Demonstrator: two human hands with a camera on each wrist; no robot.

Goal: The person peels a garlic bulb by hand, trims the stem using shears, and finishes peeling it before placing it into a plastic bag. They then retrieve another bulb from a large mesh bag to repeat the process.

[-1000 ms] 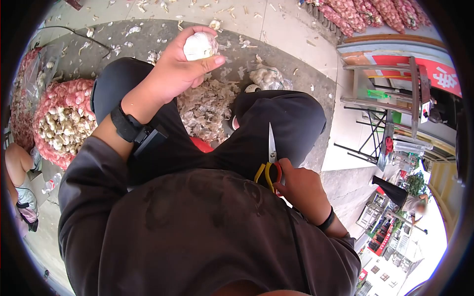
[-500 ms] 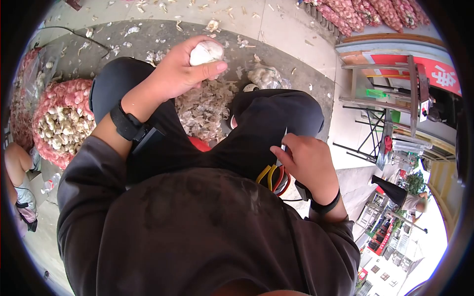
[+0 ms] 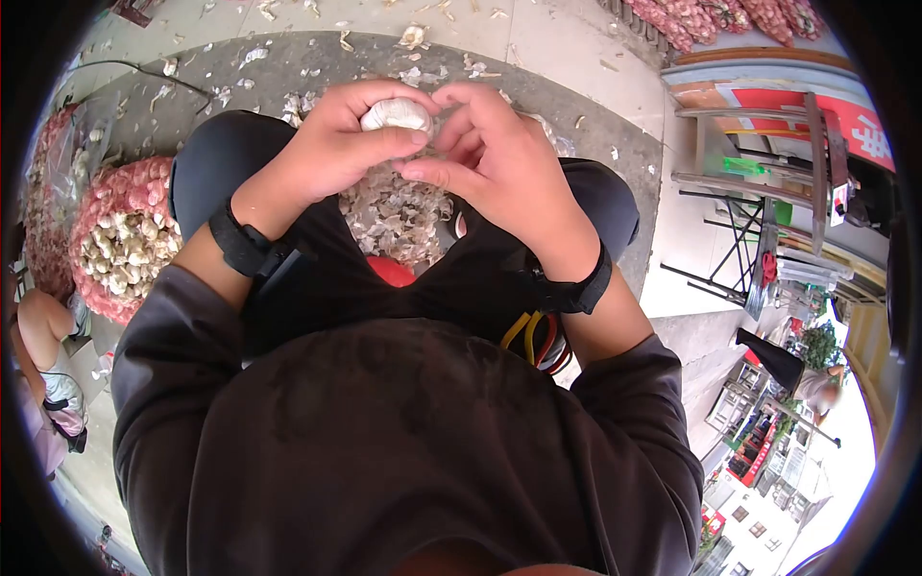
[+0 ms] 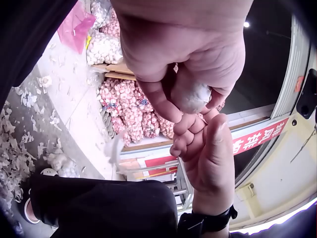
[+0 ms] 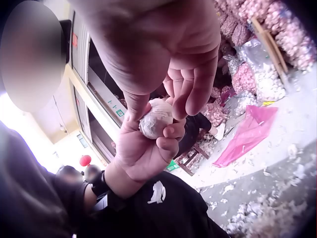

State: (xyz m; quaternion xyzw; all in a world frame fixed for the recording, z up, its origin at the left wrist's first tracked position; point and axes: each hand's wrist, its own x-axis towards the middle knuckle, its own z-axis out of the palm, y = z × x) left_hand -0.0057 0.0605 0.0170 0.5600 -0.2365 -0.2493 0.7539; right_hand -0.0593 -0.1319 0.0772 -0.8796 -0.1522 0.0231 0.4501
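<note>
A white garlic bulb (image 3: 397, 115) is held in the curled fingers and thumb of the left hand (image 3: 338, 144). Close beside it on the right, the right hand (image 3: 509, 171) has bent, spread fingers, its thumb near the left thumb. In the right wrist view the bulb (image 5: 156, 119) sits in the left hand (image 5: 141, 151), with the right hand (image 5: 158, 54) over it, fingertips close to its surface; contact is hard to tell. Scissors with yellow and red handles (image 3: 530, 336) lie by the right thigh, blades hidden.
A red net sack of garlic (image 3: 125, 245) stands at the left. Peelings (image 3: 399, 221) are piled between the legs. Metal racks (image 3: 821, 173) stand at the right, and another person's leg (image 3: 43, 331) shows at the left edge. A skin flake (image 5: 157, 192) shows in the right wrist view.
The right hand has left the scissors by the thigh and moved up beside the bulb. The left hand keeps its hold, the bulb now slightly lower than a second ago.
</note>
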